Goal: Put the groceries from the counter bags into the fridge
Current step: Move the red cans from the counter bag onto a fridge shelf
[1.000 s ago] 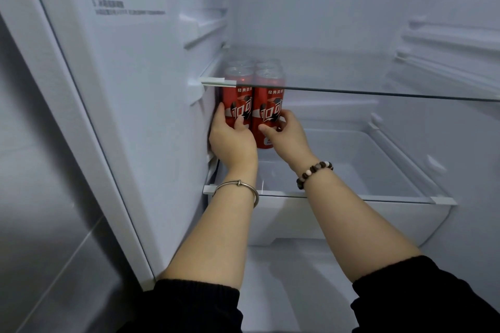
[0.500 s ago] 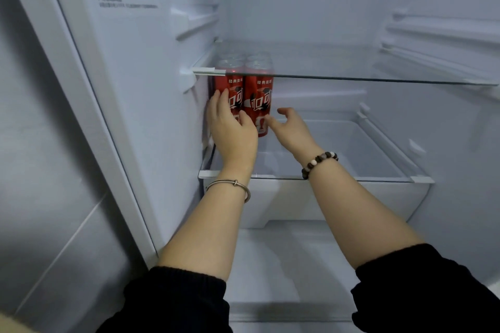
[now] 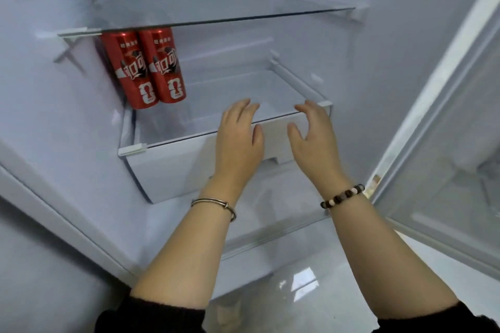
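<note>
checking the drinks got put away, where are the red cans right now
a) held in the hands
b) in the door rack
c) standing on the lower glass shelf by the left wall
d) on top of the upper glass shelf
c: the red cans stand upright, side by side, on the lower glass shelf next to the left wall, under the upper glass shelf. The left hand and right hand hold nothing.
</note>
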